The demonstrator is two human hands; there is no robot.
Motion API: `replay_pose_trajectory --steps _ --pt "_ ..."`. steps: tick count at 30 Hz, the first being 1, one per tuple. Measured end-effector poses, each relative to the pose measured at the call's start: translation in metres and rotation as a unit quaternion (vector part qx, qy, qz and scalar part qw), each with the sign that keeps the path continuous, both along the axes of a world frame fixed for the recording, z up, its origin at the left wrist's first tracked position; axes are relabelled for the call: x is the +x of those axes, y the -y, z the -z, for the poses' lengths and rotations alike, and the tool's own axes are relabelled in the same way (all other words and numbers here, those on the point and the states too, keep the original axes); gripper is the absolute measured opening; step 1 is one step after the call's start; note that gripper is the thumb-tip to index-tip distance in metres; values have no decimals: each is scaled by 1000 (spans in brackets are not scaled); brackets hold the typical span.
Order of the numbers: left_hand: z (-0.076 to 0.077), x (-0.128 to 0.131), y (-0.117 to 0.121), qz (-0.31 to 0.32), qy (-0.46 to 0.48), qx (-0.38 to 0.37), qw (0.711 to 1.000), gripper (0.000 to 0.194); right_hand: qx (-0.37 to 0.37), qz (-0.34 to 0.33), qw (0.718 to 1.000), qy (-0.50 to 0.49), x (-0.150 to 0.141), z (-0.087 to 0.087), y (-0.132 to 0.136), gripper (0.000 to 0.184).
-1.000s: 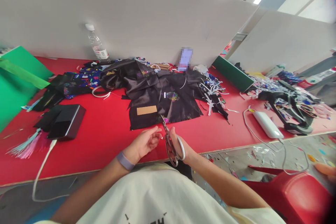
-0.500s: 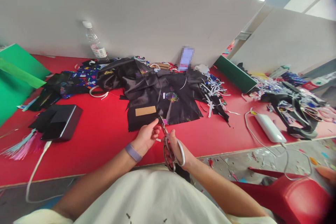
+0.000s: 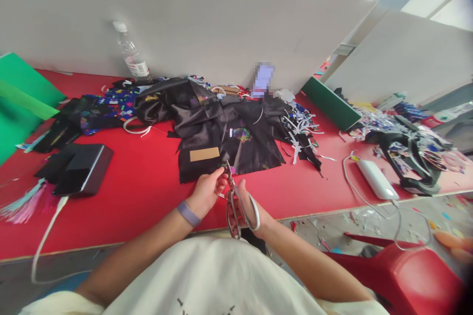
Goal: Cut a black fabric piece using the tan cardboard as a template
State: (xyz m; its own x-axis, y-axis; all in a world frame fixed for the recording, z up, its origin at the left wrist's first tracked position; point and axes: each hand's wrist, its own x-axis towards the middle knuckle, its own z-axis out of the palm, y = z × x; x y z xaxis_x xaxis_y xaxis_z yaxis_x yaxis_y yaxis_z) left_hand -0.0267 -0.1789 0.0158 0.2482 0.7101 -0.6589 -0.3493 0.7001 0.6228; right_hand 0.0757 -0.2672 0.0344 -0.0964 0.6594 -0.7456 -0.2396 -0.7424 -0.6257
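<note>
My right hand (image 3: pixel 252 211) grips a pair of scissors (image 3: pixel 232 202), its thumb and fingers at the handle loops. The blades point away from me, with their tips at the lower edge of a black satin fabric (image 3: pixel 207 128) printed with colourful motifs. Just left of the blades, my left hand (image 3: pixel 209 188) is closed, with thumb and forefinger pinching the fabric's near edge; the pinched bit is mostly hidden. A tan rectangular strip (image 3: pixel 204 154) lies on the cloth, beyond my left hand. A small white scrap shows by the left fingers.
On the red table (image 3: pixel 148 206) lie a black box (image 3: pixel 90 170) with a white cable, a white power bank (image 3: pixel 377 179), a black strap-like headset (image 3: pixel 410 157) and heaps of scraps (image 3: pixel 301 128). A plastic bottle (image 3: pixel 135 61) and a phone (image 3: pixel 263 80) stand by the grey partition. A red stool (image 3: pixel 417 275) is at right.
The scissor handles have spread a little, the silver loop moving left. My left hand keeps its place at the fabric edge. The whole view has shifted slightly.
</note>
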Motion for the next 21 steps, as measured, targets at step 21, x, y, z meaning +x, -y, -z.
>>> replay_pose_trajectory --steps 21 --pt "-5 -1 2 4 -3 -3 1000 27 42 15 999 1 0 -6 6 74"
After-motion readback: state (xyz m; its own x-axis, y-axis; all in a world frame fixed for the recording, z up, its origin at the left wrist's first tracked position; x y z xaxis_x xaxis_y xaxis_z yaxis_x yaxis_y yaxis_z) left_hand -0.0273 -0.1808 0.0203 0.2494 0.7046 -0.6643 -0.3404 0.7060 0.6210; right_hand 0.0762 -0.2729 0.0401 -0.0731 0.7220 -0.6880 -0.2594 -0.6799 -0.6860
